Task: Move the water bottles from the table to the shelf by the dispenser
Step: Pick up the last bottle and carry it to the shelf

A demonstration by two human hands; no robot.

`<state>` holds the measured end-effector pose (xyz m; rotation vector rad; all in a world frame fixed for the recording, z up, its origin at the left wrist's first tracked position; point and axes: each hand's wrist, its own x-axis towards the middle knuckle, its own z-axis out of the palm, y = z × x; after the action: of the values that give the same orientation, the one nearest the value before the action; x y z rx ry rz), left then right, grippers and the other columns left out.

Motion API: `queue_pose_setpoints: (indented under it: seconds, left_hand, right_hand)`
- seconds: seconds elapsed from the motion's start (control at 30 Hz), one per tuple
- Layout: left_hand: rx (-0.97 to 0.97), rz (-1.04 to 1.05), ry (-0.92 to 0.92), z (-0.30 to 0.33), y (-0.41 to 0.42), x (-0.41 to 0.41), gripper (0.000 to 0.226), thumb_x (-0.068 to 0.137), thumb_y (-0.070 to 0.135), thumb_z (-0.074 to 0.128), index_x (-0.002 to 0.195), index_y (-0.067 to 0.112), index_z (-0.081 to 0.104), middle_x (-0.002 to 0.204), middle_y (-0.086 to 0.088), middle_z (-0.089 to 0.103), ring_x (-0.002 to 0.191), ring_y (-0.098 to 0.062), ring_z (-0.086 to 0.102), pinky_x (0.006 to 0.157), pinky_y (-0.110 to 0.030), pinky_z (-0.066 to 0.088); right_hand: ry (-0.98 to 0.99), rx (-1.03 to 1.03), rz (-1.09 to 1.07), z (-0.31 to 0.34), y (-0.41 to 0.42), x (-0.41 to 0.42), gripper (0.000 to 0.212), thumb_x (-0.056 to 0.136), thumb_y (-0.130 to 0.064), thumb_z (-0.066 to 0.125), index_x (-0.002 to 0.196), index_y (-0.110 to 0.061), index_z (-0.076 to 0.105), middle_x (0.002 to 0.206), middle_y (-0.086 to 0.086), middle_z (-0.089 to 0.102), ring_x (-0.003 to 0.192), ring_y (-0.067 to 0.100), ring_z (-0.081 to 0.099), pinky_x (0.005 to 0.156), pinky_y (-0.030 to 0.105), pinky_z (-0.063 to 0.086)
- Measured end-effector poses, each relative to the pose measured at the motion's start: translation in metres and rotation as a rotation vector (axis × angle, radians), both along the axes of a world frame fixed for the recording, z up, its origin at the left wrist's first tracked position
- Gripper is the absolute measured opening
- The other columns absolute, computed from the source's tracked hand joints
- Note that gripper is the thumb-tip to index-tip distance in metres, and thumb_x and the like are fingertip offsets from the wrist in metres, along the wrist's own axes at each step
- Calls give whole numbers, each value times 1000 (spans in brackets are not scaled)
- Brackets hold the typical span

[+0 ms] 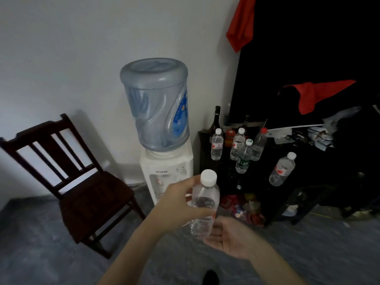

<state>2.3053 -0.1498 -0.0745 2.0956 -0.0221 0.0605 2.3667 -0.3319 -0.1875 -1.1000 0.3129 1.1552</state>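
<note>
A clear water bottle (204,204) with a white cap stands upright in the air in front of the dispenser (166,167). My left hand (181,204) is wrapped around its middle. Under its base, my right hand (228,237) lies palm up with fingers apart, touching or nearly touching the bottom. On the dark shelf (257,182) to the right of the dispenser stand several water bottles: one at the left (217,144), a green-labelled one (243,156), and one leaning at the right (282,169).
A dark wooden chair (82,182) stands left of the dispenser. A tall dark glass bottle (216,120) stands at the shelf's back left. Red cloths (314,93) and clutter hang over the shelf's right side. Colourful packets (244,208) lie on a lower level.
</note>
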Motion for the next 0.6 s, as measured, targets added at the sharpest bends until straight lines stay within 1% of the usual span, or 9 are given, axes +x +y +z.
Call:
queue_pose_setpoints:
  seconds: [0.07, 0.17, 0.2, 0.27, 0.3, 0.37, 0.47, 0.57, 0.6]
  left_hand:
    - [-19, -15, 34, -8, 7, 42, 64, 72, 25, 90, 128, 35, 62, 114, 19, 71, 106, 3, 66, 90, -19, 54]
    - [7, -56, 77, -21, 17, 105, 66, 72, 29, 87, 131, 34, 60, 116, 19, 70, 108, 2, 65, 92, -27, 56]
    - [15, -74, 87, -26, 20, 124, 68, 72, 28, 86, 134, 33, 58, 117, 19, 70, 110, 4, 64, 93, -25, 55]
    - [25, -101, 97, -40, 24, 158, 70, 73, 22, 83, 138, 31, 56, 118, 26, 66, 111, 13, 60, 91, -13, 50]
    - [34, -109, 98, -47, 25, 171, 72, 73, 20, 82, 138, 33, 54, 119, 30, 62, 111, 18, 56, 90, -7, 46]
    - [40, -124, 102, -64, 25, 193, 75, 72, 22, 82, 134, 47, 49, 120, 31, 60, 114, 18, 54, 89, -5, 45]
    - [33, -130, 127, -93, 27, 220, 65, 71, 32, 84, 125, 50, 52, 117, 28, 63, 113, 16, 56, 88, -4, 43]
    - [16, -143, 153, -122, 28, 249, 59, 69, 41, 83, 120, 49, 53, 113, 29, 61, 108, 20, 55, 85, -1, 39]
    - [16, -149, 156, -134, 29, 259, 59, 69, 42, 83, 120, 47, 53, 113, 28, 60, 107, 21, 54, 85, 0, 38]
  right_hand:
    - [39, -9, -31, -8, 7, 39, 36, 96, -9, 51, 125, 9, 61, 121, 28, 66, 118, 41, 62, 75, 37, 61]
    - [71, -23, -60, -17, 13, 94, 35, 96, -8, 49, 123, 9, 62, 123, 28, 65, 119, 40, 61, 86, 39, 57]
    - [79, -30, -68, -20, 15, 110, 35, 95, -7, 48, 123, 9, 63, 123, 28, 65, 114, 38, 62, 87, 39, 56]
    - [93, -44, -87, -30, 17, 142, 33, 95, -6, 47, 120, 10, 63, 119, 27, 67, 100, 34, 66, 79, 36, 58]
    - [107, -49, -100, -38, 18, 156, 31, 95, -5, 48, 118, 9, 63, 112, 26, 69, 92, 31, 67, 74, 35, 60]
    - [140, -77, -142, -57, 20, 177, 27, 95, -6, 49, 116, 5, 62, 102, 23, 67, 85, 29, 66, 70, 34, 61]
    - [196, -136, -230, -95, 21, 204, 26, 95, -7, 50, 119, 1, 57, 109, 24, 59, 88, 30, 64, 76, 37, 60]
    - [204, -184, -301, -124, 23, 232, 36, 96, -8, 51, 127, 9, 55, 119, 29, 57, 100, 35, 60, 81, 39, 59]
    - [201, -208, -328, -132, 24, 241, 39, 96, -8, 51, 130, 10, 54, 122, 31, 58, 104, 36, 59, 85, 41, 57]
